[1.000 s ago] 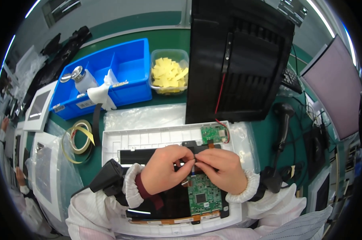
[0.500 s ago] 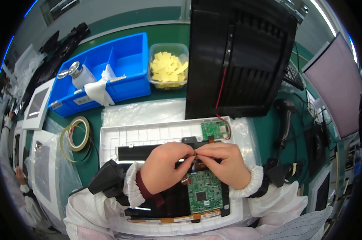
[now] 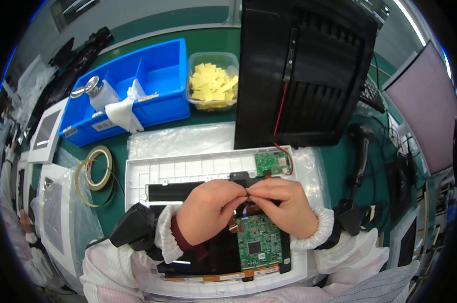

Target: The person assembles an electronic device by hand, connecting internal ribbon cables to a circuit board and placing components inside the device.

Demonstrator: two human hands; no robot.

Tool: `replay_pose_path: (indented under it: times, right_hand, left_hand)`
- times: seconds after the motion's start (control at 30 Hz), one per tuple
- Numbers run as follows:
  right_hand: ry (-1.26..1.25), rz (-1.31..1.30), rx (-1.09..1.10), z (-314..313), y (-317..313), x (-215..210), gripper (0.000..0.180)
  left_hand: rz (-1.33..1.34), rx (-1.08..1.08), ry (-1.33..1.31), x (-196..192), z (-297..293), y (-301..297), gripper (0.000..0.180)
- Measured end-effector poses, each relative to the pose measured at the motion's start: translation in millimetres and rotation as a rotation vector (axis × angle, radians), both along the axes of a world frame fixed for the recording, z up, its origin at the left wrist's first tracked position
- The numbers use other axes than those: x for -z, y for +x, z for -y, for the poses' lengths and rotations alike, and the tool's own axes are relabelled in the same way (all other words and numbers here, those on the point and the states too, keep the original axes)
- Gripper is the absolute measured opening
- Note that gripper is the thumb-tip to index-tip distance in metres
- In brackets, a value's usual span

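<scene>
My left hand (image 3: 208, 209) and my right hand (image 3: 287, 204) meet fingertip to fingertip, both in a pinch. What they hold is too small and too hidden to name; brownish flex cable shows just below the fingertips. Beneath them a white plastic housing (image 3: 137, 174) lies with its inside up, holding a dark display panel (image 3: 216, 257). A large green circuit board (image 3: 258, 242) sits on the panel's right part, below my hands. Above my right hand, a smaller green board (image 3: 270, 164) is in the housing's corner, with red and black wires (image 3: 290, 156) leading from it.
A black ribbed cover (image 3: 309, 86) stands behind the housing. To its left are a tub of yellow paper pieces (image 3: 213, 83) and a blue divided bin (image 3: 163, 81) with a dispenser bottle (image 3: 102, 96). Tape rolls (image 3: 99, 169) lie left. Right are a handheld scanner (image 3: 360, 151) and a monitor (image 3: 425, 106).
Both hands keep almost the same pinched pose at the same spot. The surroundings shift only very slightly in the picture.
</scene>
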State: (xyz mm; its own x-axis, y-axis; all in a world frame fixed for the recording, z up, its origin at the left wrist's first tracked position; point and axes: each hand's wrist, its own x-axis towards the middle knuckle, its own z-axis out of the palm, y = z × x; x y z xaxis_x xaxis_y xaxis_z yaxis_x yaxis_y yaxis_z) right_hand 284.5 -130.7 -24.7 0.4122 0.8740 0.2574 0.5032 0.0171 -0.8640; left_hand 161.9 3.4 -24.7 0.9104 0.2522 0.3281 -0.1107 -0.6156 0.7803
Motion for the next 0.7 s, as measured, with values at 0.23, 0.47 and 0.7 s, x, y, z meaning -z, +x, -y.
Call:
replay_pose_path:
  times: [0.23,0.47,0.7]
  right_hand:
    - [-0.008,-0.009,-0.008,-0.2,0.0,-0.7,0.014]
    - [-0.016,-0.013,-0.022,0.0,0.4,-0.4,0.014]
    - [-0.003,-0.016,-0.035,-0.3,0.8,2.0,0.016]
  left_hand:
    - [0.000,-0.005,0.000,0.3,-0.4,-0.1,0.005]
    - [-0.023,0.009,-0.007,0.0,-0.7,-0.2,0.005]
    - [-0.021,0.002,-0.026,1.0,-0.5,0.1,0.005]
